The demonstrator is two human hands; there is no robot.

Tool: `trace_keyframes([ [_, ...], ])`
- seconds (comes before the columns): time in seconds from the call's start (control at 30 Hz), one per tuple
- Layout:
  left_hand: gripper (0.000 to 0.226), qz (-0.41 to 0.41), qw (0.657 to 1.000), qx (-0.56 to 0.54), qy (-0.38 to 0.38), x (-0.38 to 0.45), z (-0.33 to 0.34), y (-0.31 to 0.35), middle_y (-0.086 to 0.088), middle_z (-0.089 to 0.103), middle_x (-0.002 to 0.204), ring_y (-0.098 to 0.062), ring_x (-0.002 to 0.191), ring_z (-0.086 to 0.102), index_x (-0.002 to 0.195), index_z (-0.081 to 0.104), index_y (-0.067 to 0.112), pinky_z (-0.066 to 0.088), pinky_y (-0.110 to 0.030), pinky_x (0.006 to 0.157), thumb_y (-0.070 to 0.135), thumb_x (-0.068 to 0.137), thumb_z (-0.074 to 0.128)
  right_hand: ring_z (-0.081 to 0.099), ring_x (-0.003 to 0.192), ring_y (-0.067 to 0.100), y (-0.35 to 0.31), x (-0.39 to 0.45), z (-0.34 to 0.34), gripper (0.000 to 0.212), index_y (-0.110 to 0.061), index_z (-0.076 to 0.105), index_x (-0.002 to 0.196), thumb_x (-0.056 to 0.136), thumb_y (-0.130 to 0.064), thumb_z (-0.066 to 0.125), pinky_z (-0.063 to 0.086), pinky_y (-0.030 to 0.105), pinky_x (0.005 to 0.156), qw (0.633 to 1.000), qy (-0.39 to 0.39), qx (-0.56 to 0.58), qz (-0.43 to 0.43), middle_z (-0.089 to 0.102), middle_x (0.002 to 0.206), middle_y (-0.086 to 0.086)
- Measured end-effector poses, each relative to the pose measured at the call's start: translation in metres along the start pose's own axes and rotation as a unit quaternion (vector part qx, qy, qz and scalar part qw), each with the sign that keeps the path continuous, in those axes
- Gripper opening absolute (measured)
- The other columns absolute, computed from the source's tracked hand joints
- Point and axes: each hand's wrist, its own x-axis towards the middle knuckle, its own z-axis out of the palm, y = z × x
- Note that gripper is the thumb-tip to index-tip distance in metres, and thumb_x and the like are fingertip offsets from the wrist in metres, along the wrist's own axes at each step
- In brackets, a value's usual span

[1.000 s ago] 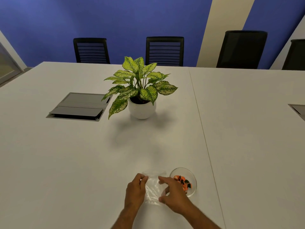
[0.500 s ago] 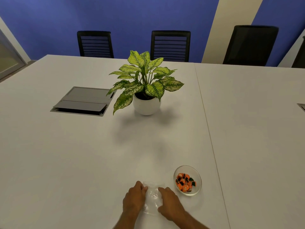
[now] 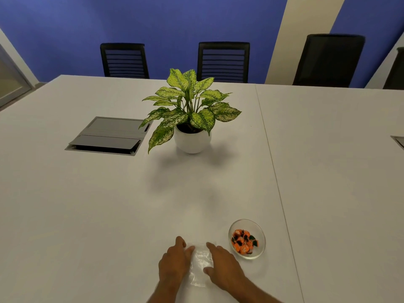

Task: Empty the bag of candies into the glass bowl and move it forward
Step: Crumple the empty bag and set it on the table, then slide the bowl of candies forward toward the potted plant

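Observation:
A small glass bowl (image 3: 259,231) stands on the white table (image 3: 87,215) at the near right, with orange and black wrapped candies (image 3: 243,241) inside. Left of it, a clear plastic bag (image 3: 202,262) lies flat on the table and looks empty. My left hand (image 3: 175,262) rests on the bag's left edge with its fingertips on the plastic. On the bag's right side lies my right hand (image 3: 225,265), thumb and fingers pressed on it. A small gap separates my right hand from the bowl.
A potted plant (image 3: 190,110) in a round white pot (image 3: 192,142) stands mid-table, beyond the bowl. A grey cable hatch (image 3: 109,136) is set into the table at left. A table seam (image 3: 277,182) runs just right of the bowl. Black chairs (image 3: 223,62) line the far edge.
The bag has come down from beside the bowl and now lies flat on the table. My right hand has drawn back from the bowl's rim, and both hands sit closer to me.

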Motion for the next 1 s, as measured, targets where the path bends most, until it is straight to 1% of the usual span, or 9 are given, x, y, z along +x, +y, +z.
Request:
trace_keyframes([
  [0.1, 0.035, 0.011, 0.999, -0.003, 0.035, 0.002, -0.004, 0.009, 0.004, 0.072, 0.093, -0.015, 0.074, 0.063, 0.108, 0.045, 0.03, 0.053, -0.027, 0.073, 0.062, 0.093, 0.044, 0.054, 0.12, 0.013, -0.001, 0.0, -0.01, 0.069, -0.029, 0.031, 0.148, 0.088, -0.042, 0.062, 0.041, 0.026, 0.102, 0.997, 0.053, 0.06, -0.023, 0.052, 0.139, -0.002],
  [0.23, 0.038, 0.038, 0.996, -0.033, 0.071, 0.004, -0.005, 0.03, 0.008, 0.07, 0.081, -0.012, 0.067, 0.062, 0.111, 0.049, 0.031, 0.047, -0.022, 0.065, 0.064, 0.092, 0.045, 0.055, 0.082, 0.003, 0.0, 0.001, -0.034, 0.052, -0.032, 0.049, 0.135, 0.087, -0.046, 0.064, 0.044, 0.014, 0.08, 0.98, 0.143, 0.133, -0.051, 0.058, 0.101, -0.013],
  [0.33, 0.034, 0.064, 0.99, -0.096, 0.085, 0.003, 0.0, 0.051, 0.013, 0.063, 0.072, -0.007, 0.067, 0.062, 0.107, 0.054, 0.031, 0.049, -0.021, 0.065, 0.061, 0.091, 0.051, 0.061, 0.078, 0.003, 0.012, 0.003, -0.053, 0.036, -0.028, 0.063, 0.119, 0.086, -0.041, 0.069, 0.048, 0.01, 0.07, 0.951, 0.235, 0.192, -0.051, 0.061, 0.094, -0.014],
  [0.4, 0.029, 0.073, 0.98, -0.164, 0.088, 0.001, 0.006, 0.066, 0.012, 0.065, 0.081, -0.009, 0.077, 0.064, 0.102, 0.057, 0.03, 0.057, -0.029, 0.072, 0.057, 0.091, 0.056, 0.061, 0.082, 0.002, 0.024, 0.004, -0.064, 0.026, -0.024, 0.068, 0.11, 0.086, -0.034, 0.07, 0.047, 0.008, 0.069, 0.926, 0.305, 0.22, -0.035, 0.064, 0.093, -0.013],
  [0.53, 0.022, 0.059, 0.939, -0.334, 0.05, -0.005, 0.019, 0.094, 0.006, 0.069, 0.104, -0.017, 0.104, 0.064, 0.105, 0.061, 0.023, 0.055, -0.042, 0.092, 0.043, 0.094, 0.06, 0.062, 0.097, 0.012, 0.053, -0.001, -0.077, 0.011, -0.022, 0.07, 0.101, 0.092, -0.026, 0.064, 0.053, 0.033, 0.087, 0.876, 0.388, 0.287, 0.022, 0.068, 0.098, -0.009],
  [0.6, 0.023, 0.043, 0.921, -0.387, 0.026, -0.008, 0.025, 0.106, 0.004, 0.067, 0.114, -0.018, 0.111, 0.061, 0.111, 0.06, 0.023, 0.051, -0.038, 0.095, 0.04, 0.097, 0.057, 0.061, 0.105, 0.016, 0.067, -0.004, -0.078, 0.016, -0.022, 0.069, 0.105, 0.096, -0.028, 0.056, 0.052, 0.038, 0.092, 0.853, 0.385, 0.346, 0.061, 0.066, 0.104, -0.007],
  [0.73, 0.031, 0.013, 0.898, -0.438, -0.034, -0.014, 0.037, 0.12, 0.007, 0.059, 0.126, -0.013, 0.119, 0.053, 0.124, 0.054, 0.027, 0.039, -0.028, 0.098, 0.045, 0.101, 0.045, 0.052, 0.115, 0.011, 0.084, -0.011, -0.07, 0.035, -0.026, 0.059, 0.125, 0.1, -0.042, 0.042, 0.041, 0.02, 0.087, 0.799, 0.335, 0.479, 0.139, 0.058, 0.123, -0.009],
  [0.87, 0.046, -0.011, 0.877, -0.472, -0.087, -0.02, 0.052, 0.128, 0.008, 0.053, 0.135, -0.012, 0.129, 0.047, 0.139, 0.049, 0.024, 0.035, -0.032, 0.11, 0.049, 0.103, 0.032, 0.046, 0.129, 0.018, 0.091, -0.009, -0.054, 0.049, -0.02, 0.046, 0.14, 0.102, -0.046, 0.033, 0.035, 0.033, 0.105, 0.767, 0.273, 0.554, 0.172, 0.05, 0.133, -0.005],
  [1.0, 0.043, -0.046, 0.855, -0.505, -0.111, -0.023, 0.065, 0.137, 0.002, 0.055, 0.138, -0.017, 0.126, 0.052, 0.14, 0.05, 0.022, 0.04, -0.035, 0.109, 0.043, 0.105, 0.035, 0.051, 0.122, 0.02, 0.089, -0.004, -0.042, 0.041, -0.018, 0.054, 0.129, 0.101, -0.043, 0.039, 0.038, 0.037, 0.106, 0.723, 0.239, 0.619, 0.192, 0.056, 0.131, 0.001],
])
